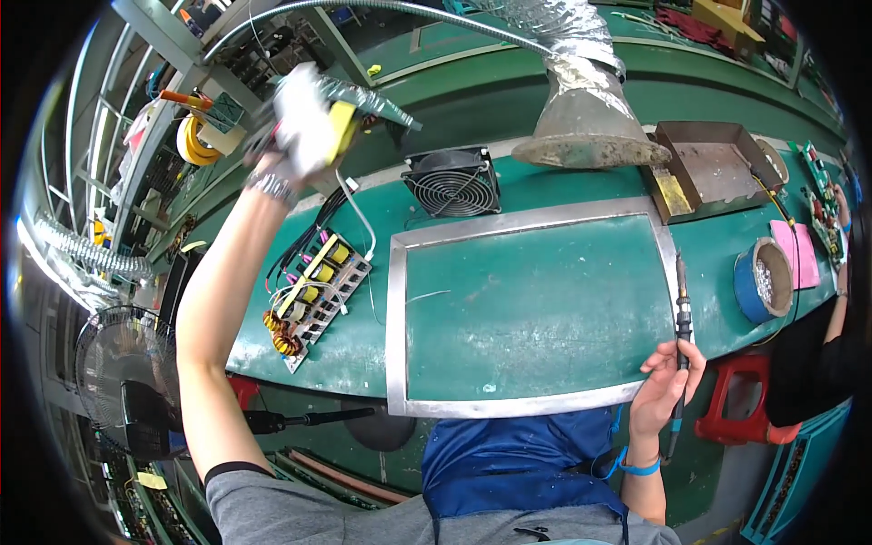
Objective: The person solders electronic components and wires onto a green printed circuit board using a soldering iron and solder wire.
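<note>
My right hand (661, 391) is closed around the dark grip of a soldering iron (683, 318), its tip pointing away from me over the right bar of a metal frame (531, 407). My left arm reaches far out to the left. The white, blurred left hand (304, 123), seemingly gloved, is raised past the table's far edge beside a yellow part (341, 129) and a green board-like piece (377, 102). Motion smear hides its fingers and whether it holds them. Below it on the table lies a circuit board (318, 295) with yellow transformers, copper coils and white wires.
A black fan (452, 183) and a fume hood (590, 123) stand behind the frame. To the right are a brown metal tray (713, 163), a blue round tub (761, 282) and a pink pad (796, 254). Another person's arm (837, 313) is at far right, near a red stool (738, 400).
</note>
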The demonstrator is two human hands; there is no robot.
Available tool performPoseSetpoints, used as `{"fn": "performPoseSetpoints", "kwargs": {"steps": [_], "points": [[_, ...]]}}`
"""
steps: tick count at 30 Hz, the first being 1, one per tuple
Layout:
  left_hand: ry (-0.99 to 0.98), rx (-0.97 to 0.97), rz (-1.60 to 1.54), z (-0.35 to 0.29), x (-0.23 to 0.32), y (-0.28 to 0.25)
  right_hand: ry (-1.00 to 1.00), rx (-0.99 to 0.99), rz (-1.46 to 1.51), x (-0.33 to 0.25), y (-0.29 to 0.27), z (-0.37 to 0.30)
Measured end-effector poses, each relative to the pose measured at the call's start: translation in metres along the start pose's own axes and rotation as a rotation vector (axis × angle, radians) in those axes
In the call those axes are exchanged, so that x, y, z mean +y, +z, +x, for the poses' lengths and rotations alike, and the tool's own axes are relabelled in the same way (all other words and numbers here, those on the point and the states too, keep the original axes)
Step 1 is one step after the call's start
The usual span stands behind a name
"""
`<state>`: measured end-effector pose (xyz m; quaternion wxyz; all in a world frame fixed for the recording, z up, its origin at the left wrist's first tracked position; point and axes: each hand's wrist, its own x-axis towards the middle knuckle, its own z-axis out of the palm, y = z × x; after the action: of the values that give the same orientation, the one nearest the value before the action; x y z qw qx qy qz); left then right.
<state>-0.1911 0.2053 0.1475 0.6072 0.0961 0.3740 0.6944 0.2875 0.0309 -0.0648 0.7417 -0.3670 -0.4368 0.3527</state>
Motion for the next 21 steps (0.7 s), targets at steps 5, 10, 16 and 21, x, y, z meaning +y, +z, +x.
{"fn": "performPoseSetpoints", "kwargs": {"steps": [5,10,16,21], "points": [[0.207,0.106,0.197,0.094,-0.014,0.049,-0.004,0.005,-0.048,0.0,0.0,-0.002],[0.313,0.205,0.28,0.206,-0.026,0.044,0.035,0.01,-0.071,-0.001,0.001,-0.002],[0.428,0.195,0.7,0.31,-0.001,-0.038,0.08,0.019,-0.093,-0.001,-0.002,-0.008],[0.639,0.068,1.357,0.272,-0.007,-0.004,0.077,0.106,-0.224,-0.003,-0.002,-0.007]]}}
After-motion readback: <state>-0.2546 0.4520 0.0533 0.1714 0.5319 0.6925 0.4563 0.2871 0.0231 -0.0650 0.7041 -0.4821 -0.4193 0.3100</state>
